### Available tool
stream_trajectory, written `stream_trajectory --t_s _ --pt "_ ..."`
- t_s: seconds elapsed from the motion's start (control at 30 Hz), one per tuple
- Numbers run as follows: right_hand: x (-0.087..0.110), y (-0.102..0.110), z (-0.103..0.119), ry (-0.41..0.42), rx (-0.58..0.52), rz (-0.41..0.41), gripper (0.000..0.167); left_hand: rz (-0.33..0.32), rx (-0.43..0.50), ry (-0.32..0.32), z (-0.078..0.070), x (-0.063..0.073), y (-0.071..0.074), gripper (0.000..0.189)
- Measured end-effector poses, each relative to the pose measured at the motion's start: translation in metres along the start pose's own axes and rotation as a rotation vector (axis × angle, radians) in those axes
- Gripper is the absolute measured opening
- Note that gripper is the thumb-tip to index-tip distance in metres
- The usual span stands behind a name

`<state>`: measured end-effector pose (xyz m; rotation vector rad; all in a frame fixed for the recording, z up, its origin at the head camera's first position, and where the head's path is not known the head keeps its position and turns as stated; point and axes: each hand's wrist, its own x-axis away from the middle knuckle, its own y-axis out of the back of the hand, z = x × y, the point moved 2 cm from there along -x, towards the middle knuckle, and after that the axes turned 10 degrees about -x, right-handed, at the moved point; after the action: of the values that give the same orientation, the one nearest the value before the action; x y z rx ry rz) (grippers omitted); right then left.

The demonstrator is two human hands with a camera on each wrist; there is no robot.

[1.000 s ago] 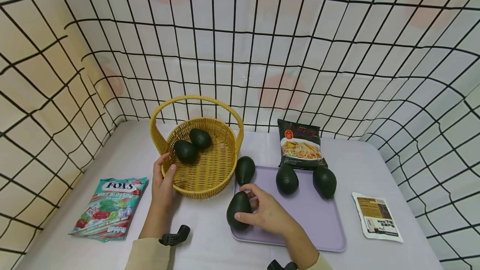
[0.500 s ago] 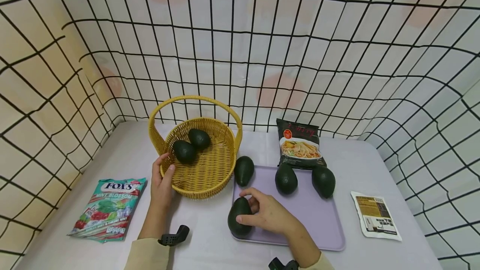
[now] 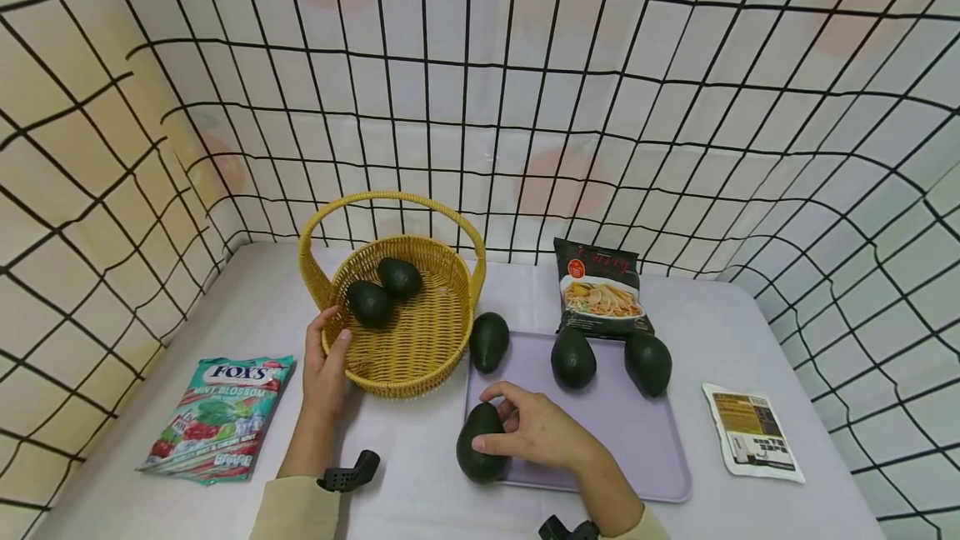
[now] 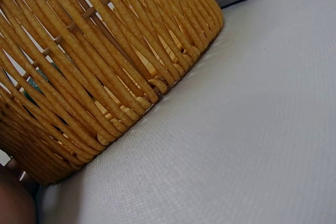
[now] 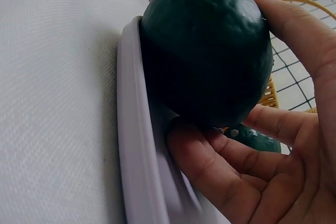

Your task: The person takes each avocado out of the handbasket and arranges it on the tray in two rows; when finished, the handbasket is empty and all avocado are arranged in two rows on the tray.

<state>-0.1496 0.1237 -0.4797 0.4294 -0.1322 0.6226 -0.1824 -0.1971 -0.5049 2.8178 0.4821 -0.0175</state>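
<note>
My left hand (image 3: 325, 369) grips the near left rim of a yellow wicker basket (image 3: 408, 357), thumb inside the wall. Two dark green avocados (image 3: 371, 304) lie in the basket's left part. With thumb and fingers, my right hand (image 3: 543, 432) holds another avocado (image 3: 480, 444) at the near left corner of a lilac tray (image 3: 622, 448). In the right wrist view, this held avocado (image 5: 207, 51) sits against the tray's rim (image 5: 137, 129). One more avocado (image 3: 489, 342) is at the tray's far left corner. Two others (image 3: 573, 358) lie along its far side.
A black noodle packet (image 3: 600, 290) lies behind the tray. To the right is a small white and brown packet (image 3: 753, 432). A green candy bag (image 3: 221, 415) lies left of my left arm. Black wire grid (image 3: 480, 107) encloses the table's back and sides.
My right hand and the avocado it holds have shifted slightly toward me along the tray's left side. My left hand stays on the basket rim.
</note>
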Motion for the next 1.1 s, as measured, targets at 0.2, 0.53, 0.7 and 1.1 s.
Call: stream_trajectory --t_s 0.2,0.53,0.7,1.1 --pt "0.001 0.001 0.0 -0.002 0.028 -0.014 0.058 0.001 0.005 -0.005 0.0 -0.001 -0.001 0.049" --pt "0.002 0.005 0.001 0.022 0.069 -0.047 0.061 0.006 0.011 0.003 0.001 -0.001 -0.001 0.05" --pt "0.003 0.007 0.005 0.058 0.077 -0.141 0.054 0.01 0.002 0.015 0.001 0.0 -0.001 0.05" --pt "-0.004 0.014 0.046 0.25 0.037 -0.351 0.033 0.011 0.009 0.012 0.003 -0.002 0.0 0.049"
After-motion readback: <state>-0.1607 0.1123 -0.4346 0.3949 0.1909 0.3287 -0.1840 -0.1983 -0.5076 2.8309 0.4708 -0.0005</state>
